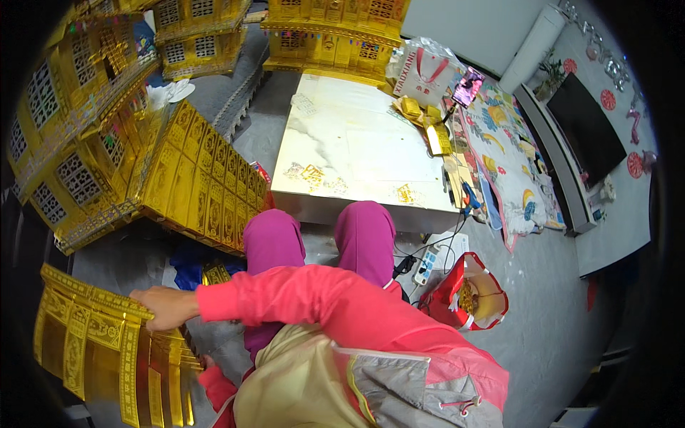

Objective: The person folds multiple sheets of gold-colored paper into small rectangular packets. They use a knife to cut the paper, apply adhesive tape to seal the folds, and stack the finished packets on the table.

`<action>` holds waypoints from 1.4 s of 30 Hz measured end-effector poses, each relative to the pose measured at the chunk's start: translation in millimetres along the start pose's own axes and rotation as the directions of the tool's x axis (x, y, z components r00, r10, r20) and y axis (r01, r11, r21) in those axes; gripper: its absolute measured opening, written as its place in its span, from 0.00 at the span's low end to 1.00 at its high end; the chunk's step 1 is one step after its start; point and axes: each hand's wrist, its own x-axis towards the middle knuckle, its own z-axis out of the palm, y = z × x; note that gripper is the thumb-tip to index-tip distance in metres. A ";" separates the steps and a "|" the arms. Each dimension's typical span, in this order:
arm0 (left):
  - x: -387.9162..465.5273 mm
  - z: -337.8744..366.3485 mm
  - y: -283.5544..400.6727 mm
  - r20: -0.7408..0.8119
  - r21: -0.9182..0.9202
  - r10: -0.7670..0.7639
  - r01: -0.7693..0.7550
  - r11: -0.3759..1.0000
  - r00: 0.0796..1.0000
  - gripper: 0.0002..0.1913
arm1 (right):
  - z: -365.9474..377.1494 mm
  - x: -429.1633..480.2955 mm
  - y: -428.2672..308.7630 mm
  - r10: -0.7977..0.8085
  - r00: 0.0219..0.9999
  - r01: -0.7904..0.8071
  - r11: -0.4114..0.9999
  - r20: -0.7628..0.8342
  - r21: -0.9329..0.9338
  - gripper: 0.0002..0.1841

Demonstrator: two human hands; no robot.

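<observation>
My right arm reaches across my body to the lower left. There, my right hand (168, 307) grips the top edge of a gold foil paper panel piece (99, 331), embossed with patterns and writing. Several gold layers stand side by side along its right end. Lower down, my left hand (207, 364) is at that right end, mostly hidden, so its finger position is unclear. Beyond the piece, a large gold paper model house (80, 155) with white lattice windows stands at the left. A block of embossed gold panels (208, 182) adjoins it, near my knees.
Before my knees stands a low white marble-patterned table (364, 144), with gold pieces (436, 134) and a lit phone (469, 86) at its right. A blue glue gun (471, 197), cables, a power strip (425, 266) and a red bag (465, 294) lie rightward. More gold houses (332, 40) stand behind.
</observation>
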 end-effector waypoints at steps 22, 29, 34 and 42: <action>-305.9 332.4 22.5 0.896 -0.060 0.235 -0.423 0.904 0.376 0.27 | -194.0 -322.9 60.8 0.156 0.562 0.742 0.338 -0.812 0.578 0.24; -294.7 426.7 -100.2 0.954 0.235 -0.156 -0.318 0.918 0.256 0.18 | -196.7 -401.2 116.0 0.342 0.309 0.827 0.364 -0.887 0.428 0.21; -270.1 463.5 -186.6 0.874 0.405 -0.274 -0.287 0.868 0.402 0.17 | -214.0 -427.5 145.2 0.466 0.141 0.793 0.476 -0.874 0.382 0.19; -209.1 484.4 -291.0 0.727 0.605 -0.487 -0.117 0.788 0.483 0.28 | -244.2 -449.3 165.7 0.431 0.060 0.717 0.609 -0.900 0.339 0.16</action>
